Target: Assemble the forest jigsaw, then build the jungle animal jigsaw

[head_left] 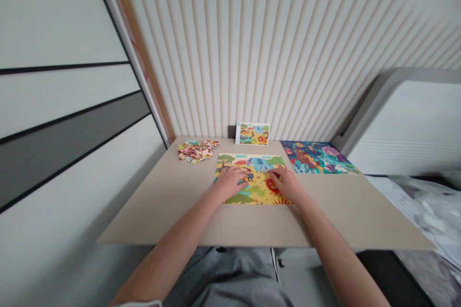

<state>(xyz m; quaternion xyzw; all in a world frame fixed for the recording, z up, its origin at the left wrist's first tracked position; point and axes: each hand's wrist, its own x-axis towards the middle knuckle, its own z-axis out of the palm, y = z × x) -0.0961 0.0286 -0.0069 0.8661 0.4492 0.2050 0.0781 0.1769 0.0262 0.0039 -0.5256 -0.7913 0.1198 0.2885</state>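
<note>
An animal jigsaw puzzle [257,192] lies on the tabletop in front of me, with a blue elephant, a red-maned lion and a green crocodile in its picture. Flat on its left part rests my left hand [230,183], open, thumb apart from the fingers. My right hand [285,183] is over the right part, between elephant and lion, with thumb and fingertips drawn together. Whatever those fingertips may hold is too small to make out. A card [252,134] with the same picture leans upright against the wall behind the puzzle.
A heap of loose puzzle pieces [196,151] sits at the back left of the beige table [162,211]. A dark, colourful puzzle picture [320,158] lies at the back right. The ribbed wall [223,48] borders the table's far side; clear plastic wrapping [428,206] is beyond its right edge.
</note>
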